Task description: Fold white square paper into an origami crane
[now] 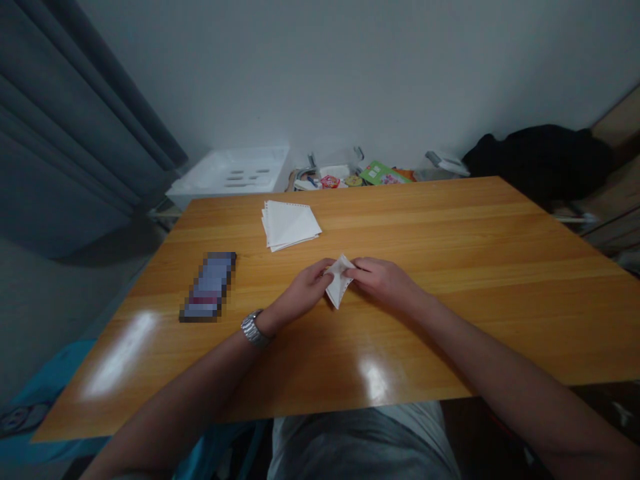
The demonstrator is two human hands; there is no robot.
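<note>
Partly folded white paper (pixel 339 288) is pinched by the fingers of the left hand (pixel 303 293) and right hand (pixel 384 280). Loose white sheets (pixel 291 225) lie flat on the brown wooden worktop (pixel 450 233).

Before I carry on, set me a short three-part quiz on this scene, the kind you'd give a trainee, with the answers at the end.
1. True or false: the left hand and the right hand both hold the small white paper.
2. Fill in, far or near: on the table, the pile of white sheets lies closer to the ____ edge than the blurred-out phone does.
3. What is worn on the person's left wrist?

Key: 1. true; 2. far; 3. a silver-coloured watch.
</note>
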